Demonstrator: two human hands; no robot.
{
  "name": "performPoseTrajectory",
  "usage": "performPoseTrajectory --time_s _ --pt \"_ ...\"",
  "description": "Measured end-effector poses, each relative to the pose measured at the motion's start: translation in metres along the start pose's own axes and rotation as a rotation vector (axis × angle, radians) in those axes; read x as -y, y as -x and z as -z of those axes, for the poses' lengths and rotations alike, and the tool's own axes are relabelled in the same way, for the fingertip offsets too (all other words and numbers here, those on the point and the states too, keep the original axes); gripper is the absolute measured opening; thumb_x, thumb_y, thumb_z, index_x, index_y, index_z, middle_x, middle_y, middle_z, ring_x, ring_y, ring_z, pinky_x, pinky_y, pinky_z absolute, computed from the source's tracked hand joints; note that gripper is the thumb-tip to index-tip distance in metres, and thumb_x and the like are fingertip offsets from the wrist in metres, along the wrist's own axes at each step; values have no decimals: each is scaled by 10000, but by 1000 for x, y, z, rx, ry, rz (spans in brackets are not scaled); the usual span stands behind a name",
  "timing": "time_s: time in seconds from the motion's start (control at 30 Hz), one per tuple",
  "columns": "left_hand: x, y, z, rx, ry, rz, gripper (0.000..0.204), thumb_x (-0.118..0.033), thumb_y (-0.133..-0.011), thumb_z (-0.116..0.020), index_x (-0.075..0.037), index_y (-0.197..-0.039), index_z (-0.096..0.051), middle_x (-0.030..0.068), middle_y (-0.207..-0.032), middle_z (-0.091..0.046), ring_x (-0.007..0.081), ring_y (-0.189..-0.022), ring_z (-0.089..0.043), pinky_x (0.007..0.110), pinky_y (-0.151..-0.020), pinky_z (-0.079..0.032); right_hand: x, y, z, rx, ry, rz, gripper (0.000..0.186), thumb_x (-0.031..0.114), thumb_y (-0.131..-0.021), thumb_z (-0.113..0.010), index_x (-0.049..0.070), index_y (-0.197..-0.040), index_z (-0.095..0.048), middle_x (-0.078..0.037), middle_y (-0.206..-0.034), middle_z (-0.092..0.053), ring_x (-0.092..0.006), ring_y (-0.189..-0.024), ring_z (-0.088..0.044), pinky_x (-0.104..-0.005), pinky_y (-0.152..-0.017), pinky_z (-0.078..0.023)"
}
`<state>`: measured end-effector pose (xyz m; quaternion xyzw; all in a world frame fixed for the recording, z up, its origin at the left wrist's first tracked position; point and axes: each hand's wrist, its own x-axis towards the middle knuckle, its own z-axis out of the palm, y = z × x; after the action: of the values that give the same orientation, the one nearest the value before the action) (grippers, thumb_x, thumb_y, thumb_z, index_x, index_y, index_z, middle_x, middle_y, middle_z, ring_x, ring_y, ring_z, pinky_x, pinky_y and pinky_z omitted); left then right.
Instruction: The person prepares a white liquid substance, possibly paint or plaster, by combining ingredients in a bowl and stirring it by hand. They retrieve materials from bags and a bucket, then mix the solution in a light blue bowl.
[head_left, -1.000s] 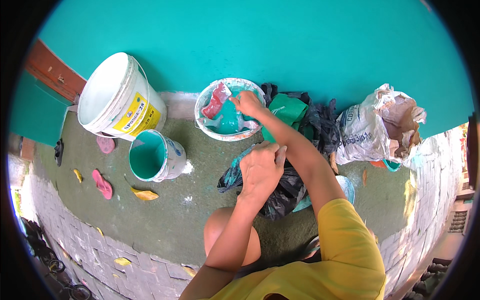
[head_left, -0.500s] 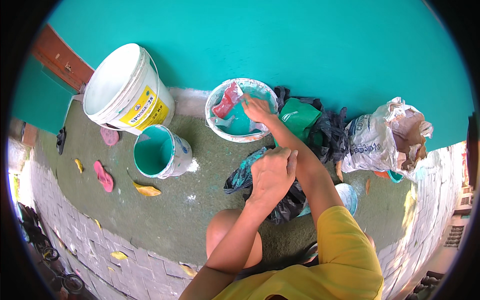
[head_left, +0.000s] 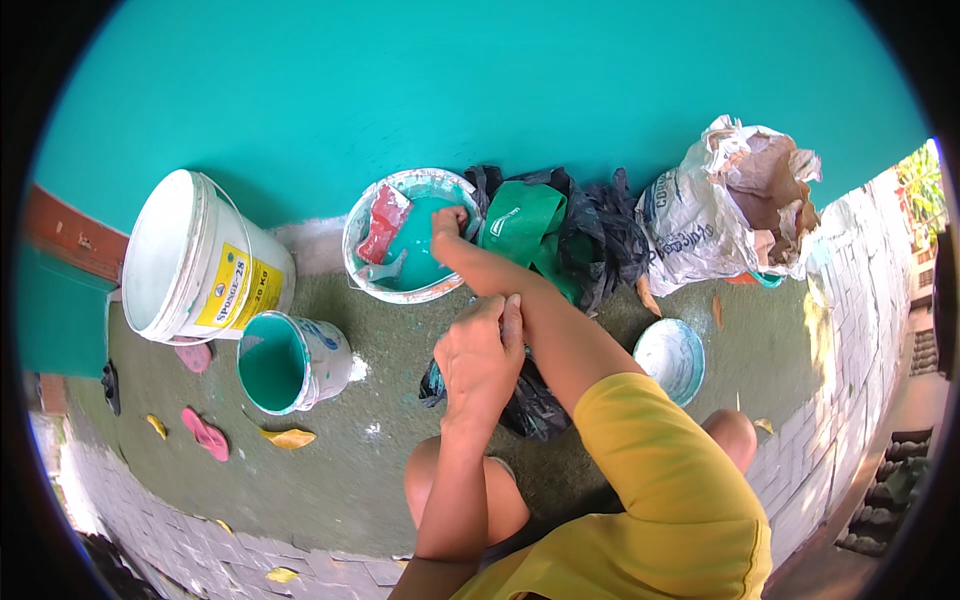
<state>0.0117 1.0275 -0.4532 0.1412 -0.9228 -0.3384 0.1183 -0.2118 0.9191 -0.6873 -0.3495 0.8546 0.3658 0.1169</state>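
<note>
Bucket [head_left: 354, 238], round, crusty-rimmed, holds smooth teal liquid [head_left: 414, 246].

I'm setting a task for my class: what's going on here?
A person's right hand is curled over the teal paint in a smeared bucket, beside a red object; whether it grips anything is unclear. The left hand is near the right forearm. A big white bucket and a smaller bucket stand to the left, a torn sack to the right.

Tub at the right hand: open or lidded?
Open. No lid covers the tub; teal contents, a red piece and the right hand show within its rim.
</note>
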Motion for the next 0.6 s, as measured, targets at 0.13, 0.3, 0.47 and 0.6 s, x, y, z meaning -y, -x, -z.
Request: performPoseTrajectory --time_s 0.13,0.3,0.47,0.6 --pt "-10 -3 1 50 2 39 307 -248 -962 -459 -35 -809 -618 149 -727 -650 375 -685 -622 444 -645 -460 -3 -9 -35 62 322 5 58 174 -711 -682 155 -710 -627 -7 -536 -394 -180 -492 -413 -375 -462 -265" --pt "17 -4 8 -47 -44 90 287 -215 -981 -410 -44 -833 -588 117 -719 -661 361 -680 -629 446 -645 -460 -13 55 26 -255 126 189 58 144 -782 -625 143 -747 -670 -34 -558 -505 -219 -500 -467 -464 -636 -359" --pt "6 -9 3 -41 42 65 204 -173 -958 -438 -48 -871 -574 108 -722 -667 342 -687 -652 449 -644 -481 -67 69 44 -520 -534 183 178 120 -812 -574 126 -917 -718 -157 -844 -669 -301 -827 -638 -502 -825 -396" --pt "7 -9 11 -67 -12 95 268 -207 -982 -398 -45 -847 -563 98 -708 -664 335 -672 -647 449 -636 -474 -60 90 57 -832 -894 174 196 88 -801 -553 99 -934 -696 -167 -862 -669 -296 -863 -643 -521 -882 -403"
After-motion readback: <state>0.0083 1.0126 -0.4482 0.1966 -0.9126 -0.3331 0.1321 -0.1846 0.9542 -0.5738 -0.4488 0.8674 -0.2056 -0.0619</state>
